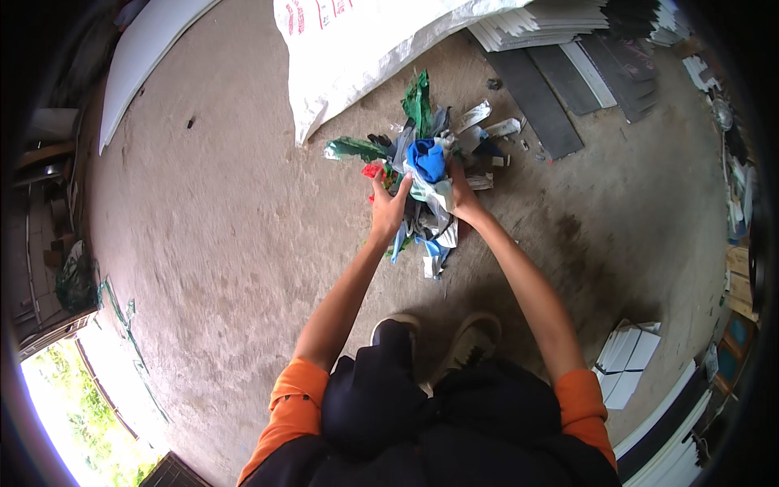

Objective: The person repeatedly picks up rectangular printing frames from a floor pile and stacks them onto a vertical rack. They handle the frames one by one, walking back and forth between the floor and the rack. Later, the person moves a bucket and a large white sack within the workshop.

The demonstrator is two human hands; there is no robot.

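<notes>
A loose heap of crumpled plastic scraps (418, 213) lies on the floor ahead of my feet, mixing grey, white, green, red and blue pieces. My left hand (389, 207) grips the heap's left side, thumb and fingers apart around scraps, close to a red piece (372, 171). On the opposite side my right hand (463, 195) holds white scraps, its fingertips partly hidden by them. Between both hands a bundled blue piece (427, 160) sits on top. Green pieces (417, 101) stick out at the far side and the left.
A large white woven sack (349, 65) lies just beyond the heap. Dark flat panels (531, 101) and stacked white sheets (540, 28) are at the far right. A strapped white stack (626, 364) stands near my right side. Clutter lines both walls.
</notes>
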